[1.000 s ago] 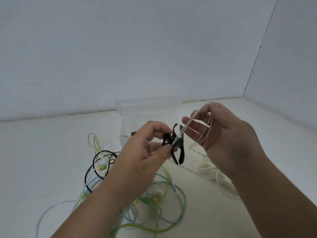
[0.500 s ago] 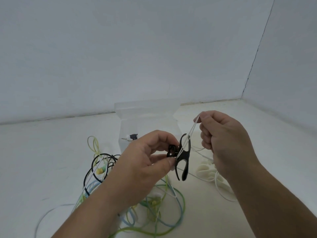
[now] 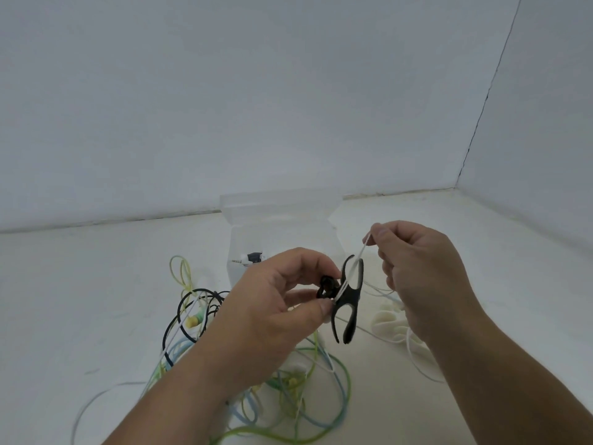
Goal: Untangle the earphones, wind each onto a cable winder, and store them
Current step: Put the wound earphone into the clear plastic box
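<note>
**Task item.** The black cable winder is at centre frame, held clear of the table. It stands roughly upright with its two prongs pointing down. A white earphone cable runs taut from the winder's waist, up across its upper loop, to the right hand.

**Step in hand (judgement).** The white cable is being wound onto the winder. Few turns appear laid, and other earphones lie loose, so the task is at an early stage.

**Method advised.**
- Hold an even, light tension on the cable.
- Seat each turn in the narrow waist, side by side.
- Hold the winder steady against twisting.
- Watch that the trailing slack does not snag the loose cords below.

**Grip.**
- The left hand pinches the winder's left side between thumb and curled forefinger. A small black lump sits at the fingertips; it is possibly part of the winder, but the view does not settle it.
- The right hand has thumb and forefinger closed on the cable, upper right of the winder. The remaining fingers are curled inward.

**Surroundings.**
- A tangle of green, blue and black cords lies at lower centre.
- A clear plastic box stands behind the hands, with a jack plug at its left side.
- A white looped item rests on the table right of centre, partly hidden behind the right hand.
</note>
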### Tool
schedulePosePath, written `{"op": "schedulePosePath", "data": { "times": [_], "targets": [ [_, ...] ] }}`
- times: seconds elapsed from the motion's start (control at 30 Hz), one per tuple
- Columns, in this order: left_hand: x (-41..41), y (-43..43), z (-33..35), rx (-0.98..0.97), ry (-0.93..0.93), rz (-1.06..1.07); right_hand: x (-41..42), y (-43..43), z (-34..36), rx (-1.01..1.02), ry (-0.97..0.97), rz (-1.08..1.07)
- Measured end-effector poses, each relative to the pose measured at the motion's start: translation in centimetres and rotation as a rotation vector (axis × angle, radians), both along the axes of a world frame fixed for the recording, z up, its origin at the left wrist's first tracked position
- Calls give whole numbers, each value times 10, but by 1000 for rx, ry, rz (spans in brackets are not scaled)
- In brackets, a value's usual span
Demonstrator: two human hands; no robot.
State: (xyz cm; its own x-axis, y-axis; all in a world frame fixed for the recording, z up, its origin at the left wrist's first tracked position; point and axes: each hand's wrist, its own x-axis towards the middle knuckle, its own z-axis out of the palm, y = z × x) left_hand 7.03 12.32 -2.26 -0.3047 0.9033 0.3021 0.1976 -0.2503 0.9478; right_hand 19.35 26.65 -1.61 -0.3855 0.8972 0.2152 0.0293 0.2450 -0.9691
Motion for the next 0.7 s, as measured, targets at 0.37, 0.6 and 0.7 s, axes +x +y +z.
{"op": "schedulePosePath", "data": {
  "times": [0.37, 0.6, 0.7],
  "targets": [
    [-19, 0, 8, 249, -123, 456, -8, -26, -6, 111, -454, 692],
    [-17, 1, 6, 206, -88, 477, -4, -30, 3, 62, -326, 826],
    [-19, 1, 7, 197, -67, 494, 0, -28, 8, 61, -247, 756]
  ]
}}
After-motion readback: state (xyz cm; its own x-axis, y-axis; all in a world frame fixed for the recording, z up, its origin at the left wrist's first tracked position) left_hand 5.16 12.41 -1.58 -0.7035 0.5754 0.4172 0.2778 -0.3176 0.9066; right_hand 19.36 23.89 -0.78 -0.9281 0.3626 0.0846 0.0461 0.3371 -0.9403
